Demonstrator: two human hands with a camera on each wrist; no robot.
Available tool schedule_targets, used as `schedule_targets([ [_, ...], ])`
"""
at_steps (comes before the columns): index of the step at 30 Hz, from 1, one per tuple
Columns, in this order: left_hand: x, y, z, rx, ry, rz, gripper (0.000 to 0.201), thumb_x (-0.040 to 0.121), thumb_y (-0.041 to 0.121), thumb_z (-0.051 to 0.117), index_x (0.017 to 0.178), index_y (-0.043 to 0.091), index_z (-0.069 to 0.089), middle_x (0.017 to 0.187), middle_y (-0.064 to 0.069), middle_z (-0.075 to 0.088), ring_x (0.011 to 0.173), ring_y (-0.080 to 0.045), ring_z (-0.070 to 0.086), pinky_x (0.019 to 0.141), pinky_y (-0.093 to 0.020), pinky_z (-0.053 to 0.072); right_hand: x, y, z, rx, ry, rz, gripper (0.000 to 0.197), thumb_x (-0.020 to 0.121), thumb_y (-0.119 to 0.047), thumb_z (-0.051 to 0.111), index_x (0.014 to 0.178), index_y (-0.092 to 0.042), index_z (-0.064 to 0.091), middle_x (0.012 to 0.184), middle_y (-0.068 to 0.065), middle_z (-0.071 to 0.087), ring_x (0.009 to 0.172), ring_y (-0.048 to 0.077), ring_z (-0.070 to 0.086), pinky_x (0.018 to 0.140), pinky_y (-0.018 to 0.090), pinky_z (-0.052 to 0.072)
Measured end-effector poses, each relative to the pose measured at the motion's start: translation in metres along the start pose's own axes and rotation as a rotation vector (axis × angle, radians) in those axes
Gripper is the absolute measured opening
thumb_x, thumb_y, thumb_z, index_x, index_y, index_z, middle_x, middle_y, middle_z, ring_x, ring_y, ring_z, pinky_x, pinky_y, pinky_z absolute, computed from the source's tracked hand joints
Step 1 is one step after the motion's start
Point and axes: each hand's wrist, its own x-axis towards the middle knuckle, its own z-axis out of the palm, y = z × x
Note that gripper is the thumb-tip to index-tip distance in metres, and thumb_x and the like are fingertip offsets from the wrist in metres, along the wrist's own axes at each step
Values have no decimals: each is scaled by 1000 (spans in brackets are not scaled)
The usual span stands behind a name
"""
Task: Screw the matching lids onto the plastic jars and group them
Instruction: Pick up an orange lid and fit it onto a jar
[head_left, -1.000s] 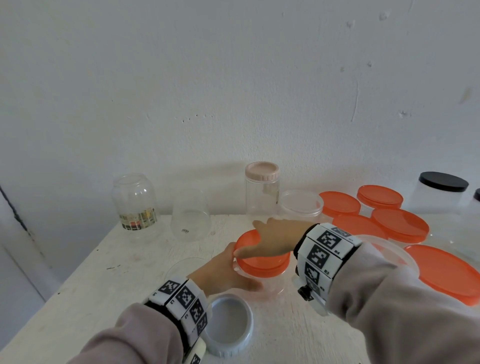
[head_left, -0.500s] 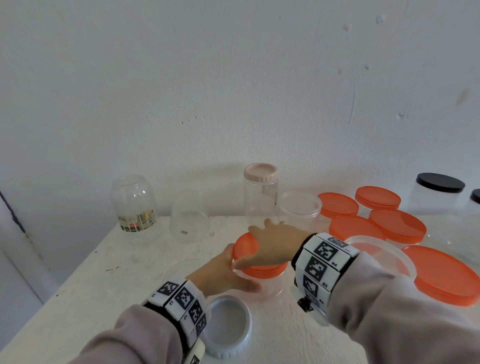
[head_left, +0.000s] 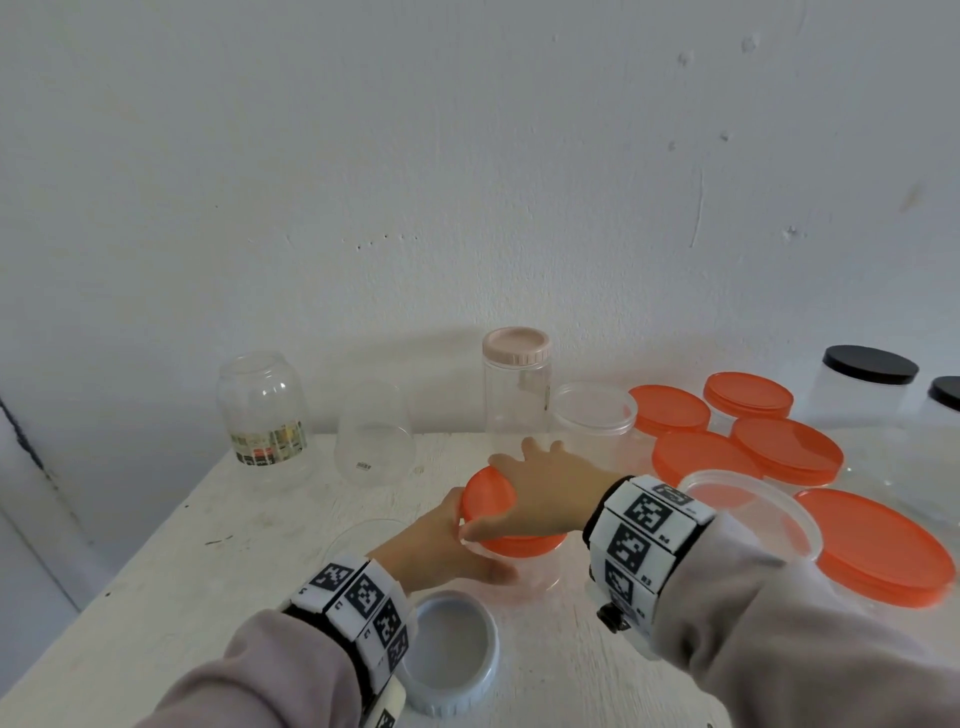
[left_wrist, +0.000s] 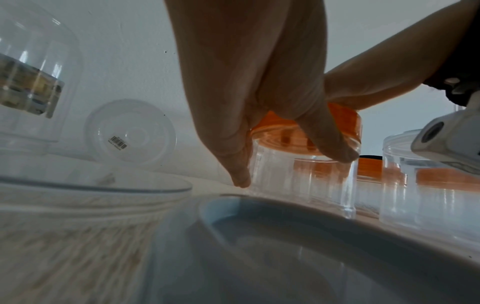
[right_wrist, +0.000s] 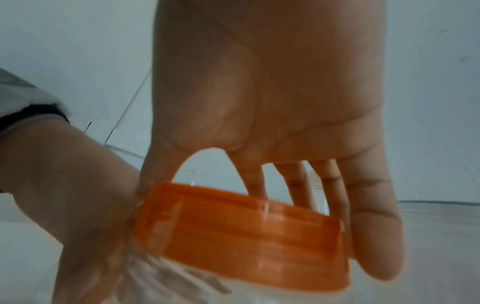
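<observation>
A small clear jar (head_left: 540, 571) stands on the white table (head_left: 234, 561) with an orange lid (head_left: 488, 499) on its mouth. My left hand (head_left: 452, 551) grips the jar's wall from the left, thumb in front. My right hand (head_left: 540, 493) lies over the lid, thumb and fingers curled down on its rim. The left wrist view shows my left hand (left_wrist: 259, 102) clasping the jar (left_wrist: 298, 181) under the lid (left_wrist: 345, 121). In the right wrist view my right hand (right_wrist: 285, 102) arches over the lid (right_wrist: 239, 236), which sits slightly tilted.
A white lid (head_left: 452, 649) lies upside down by my left wrist; a clear lid (head_left: 363, 535) lies left. Two upturned jars (head_left: 262, 415), a pink-lidded jar (head_left: 514, 384) and an open tub (head_left: 592, 415) line the wall. Orange-lidded tubs (head_left: 784, 447) and black-lidded jars (head_left: 867, 384) crowd the right.
My right hand has turned on the orange lid and now covers more of it. The left hand and the jar have stayed in place.
</observation>
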Motion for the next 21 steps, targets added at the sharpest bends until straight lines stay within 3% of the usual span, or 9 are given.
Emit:
schedule_targets([
  [4,0,1,-1,21,-9,-18,105,65,32,87,145,22,20,137,6,44,125,-15,45,106,-37,40,-1,3,-8,52,-107,-18,111,64,-73,66,148,-43,0,154,-2,17,141,31,18,105,57,31],
  [8,-2,2,-2,-17,-23,-22,107,64,29,88,146,24,18,140,7,42,129,-14,42,109,-38,37,-1,6,-17,29,-154,-69,100,69,-54,73,148,-44,12,144,-5,27,133,26,26,102,54,37],
  [11,-2,1,-1,-28,-19,-19,106,64,29,88,146,24,19,140,7,42,129,-14,42,109,-39,37,-2,4,-13,3,-104,-62,92,68,-62,70,145,-42,22,136,-4,33,126,25,31,97,52,40],
  [17,-3,3,0,-19,4,-21,102,63,31,88,144,24,26,131,10,50,120,-12,49,104,-37,42,-4,0,3,12,37,10,95,66,-83,54,142,-30,30,138,4,32,128,30,29,95,48,39],
  [21,-3,4,0,-29,-3,-23,106,64,29,88,146,23,21,137,7,45,126,-14,45,107,-40,40,-5,1,-2,24,-68,-8,98,72,-71,60,148,-38,9,150,1,19,137,30,20,101,55,36],
])
